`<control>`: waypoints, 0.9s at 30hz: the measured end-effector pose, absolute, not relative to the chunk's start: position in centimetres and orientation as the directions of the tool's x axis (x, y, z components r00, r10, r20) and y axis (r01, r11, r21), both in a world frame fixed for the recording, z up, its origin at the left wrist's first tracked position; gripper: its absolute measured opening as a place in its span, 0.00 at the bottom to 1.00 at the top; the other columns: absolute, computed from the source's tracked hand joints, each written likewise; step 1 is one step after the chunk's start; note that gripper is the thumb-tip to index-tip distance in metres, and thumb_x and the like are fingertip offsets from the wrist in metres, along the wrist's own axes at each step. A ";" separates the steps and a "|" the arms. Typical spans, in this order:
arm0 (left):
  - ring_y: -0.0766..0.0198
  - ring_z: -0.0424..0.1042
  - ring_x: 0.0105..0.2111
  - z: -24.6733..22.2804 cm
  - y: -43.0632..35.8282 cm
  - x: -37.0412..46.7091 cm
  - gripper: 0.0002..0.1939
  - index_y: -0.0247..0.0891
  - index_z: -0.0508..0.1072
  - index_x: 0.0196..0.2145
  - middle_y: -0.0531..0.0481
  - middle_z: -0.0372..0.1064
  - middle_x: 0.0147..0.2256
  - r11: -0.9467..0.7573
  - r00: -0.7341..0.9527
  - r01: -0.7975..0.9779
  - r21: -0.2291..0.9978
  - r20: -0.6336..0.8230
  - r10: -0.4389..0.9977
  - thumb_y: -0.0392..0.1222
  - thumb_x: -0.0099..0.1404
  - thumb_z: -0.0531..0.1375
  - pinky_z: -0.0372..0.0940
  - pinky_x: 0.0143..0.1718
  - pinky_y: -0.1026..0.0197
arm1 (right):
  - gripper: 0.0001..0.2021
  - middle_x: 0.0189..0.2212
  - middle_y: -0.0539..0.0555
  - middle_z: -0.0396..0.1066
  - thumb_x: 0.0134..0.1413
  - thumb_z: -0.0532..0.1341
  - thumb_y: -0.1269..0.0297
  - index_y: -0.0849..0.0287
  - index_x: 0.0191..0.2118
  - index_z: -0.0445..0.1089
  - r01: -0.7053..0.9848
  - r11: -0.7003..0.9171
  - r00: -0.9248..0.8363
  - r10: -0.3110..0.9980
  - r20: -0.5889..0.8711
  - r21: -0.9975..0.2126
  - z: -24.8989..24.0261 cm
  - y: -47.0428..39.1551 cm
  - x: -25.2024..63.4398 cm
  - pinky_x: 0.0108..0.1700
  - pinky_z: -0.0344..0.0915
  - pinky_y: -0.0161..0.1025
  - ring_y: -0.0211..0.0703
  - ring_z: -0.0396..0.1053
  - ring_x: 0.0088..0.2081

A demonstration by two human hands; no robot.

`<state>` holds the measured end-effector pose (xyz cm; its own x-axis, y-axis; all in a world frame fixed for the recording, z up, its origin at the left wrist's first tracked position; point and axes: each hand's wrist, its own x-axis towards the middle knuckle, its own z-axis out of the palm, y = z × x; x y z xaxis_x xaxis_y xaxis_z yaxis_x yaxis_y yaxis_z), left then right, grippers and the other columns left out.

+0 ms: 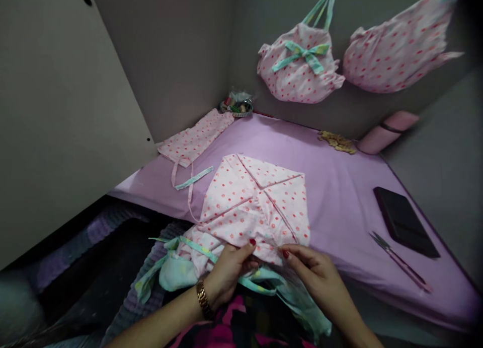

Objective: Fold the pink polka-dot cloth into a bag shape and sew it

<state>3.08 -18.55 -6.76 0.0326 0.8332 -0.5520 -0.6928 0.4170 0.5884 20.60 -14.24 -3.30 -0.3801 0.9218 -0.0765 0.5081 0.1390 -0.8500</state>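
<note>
A pink dotted cloth (260, 202) with dark seam lines lies partly on the table's near edge and partly over the lap. My left hand (237, 267) is closed on its gathered lower edge, thumb on top. Just to the right, my right hand (309, 267) pinches thumb and forefinger together at the same edge; what sits between the fingertips is too small to make out. Mint green fabric with yellow spots (177, 270) hangs below the cloth, around and under my hands. A thin pink strap (190, 187) loops out from the cloth's left side.
A mint strip (194, 178) and folded dotted cloth (198, 139) lie left on the purple-covered table (339, 207). Behind is a basket of thread (241, 109). Pink-handled scissors (402, 262), a dark tablet (405, 221) and a pink cylinder (387, 131) lie right. Two dotted bags (302, 81) hang above.
</note>
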 end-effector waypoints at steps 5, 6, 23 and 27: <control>0.73 0.62 0.21 -6.7 -18.6 3.0 0.15 0.32 0.70 0.25 0.55 0.66 0.22 0.411 0.033 -0.697 0.587 -0.547 0.837 0.45 0.46 0.68 0.59 0.27 0.68 | 0.14 0.38 0.57 0.76 0.55 0.56 0.59 0.57 0.39 0.75 0.537 0.218 -0.418 0.908 -0.032 -0.815 -3.1 -14.5 19.5 0.40 0.68 0.40 0.47 0.73 0.38; 0.73 0.62 0.21 -6.6 -18.6 3.0 0.15 0.32 0.70 0.25 0.55 0.66 0.22 0.408 0.030 -0.697 0.590 -0.545 0.838 0.45 0.45 0.69 0.59 0.27 0.68 | 0.13 0.38 0.56 0.76 0.55 0.55 0.59 0.57 0.40 0.75 0.546 0.235 -0.439 0.898 -0.035 -0.804 -3.1 -14.6 19.4 0.41 0.68 0.40 0.47 0.73 0.39; 0.72 0.62 0.23 -7.0 -18.7 3.0 0.15 0.33 0.70 0.26 0.55 0.65 0.24 0.385 0.022 -0.692 0.610 -0.516 0.856 0.45 0.47 0.68 0.59 0.30 0.67 | 0.13 0.37 0.56 0.76 0.55 0.55 0.62 0.55 0.40 0.76 0.584 0.316 -0.497 0.867 -0.021 -0.748 -3.2 -14.9 18.8 0.41 0.69 0.41 0.48 0.74 0.38; 0.72 0.61 0.22 -7.2 -18.7 2.9 0.15 0.33 0.70 0.25 0.55 0.65 0.23 0.394 0.025 -0.680 0.618 -0.518 0.855 0.47 0.47 0.68 0.58 0.29 0.67 | 0.13 0.37 0.56 0.76 0.55 0.55 0.62 0.56 0.40 0.76 0.587 0.317 -0.502 0.864 -0.029 -0.745 -3.3 -14.9 18.9 0.40 0.69 0.41 0.48 0.74 0.38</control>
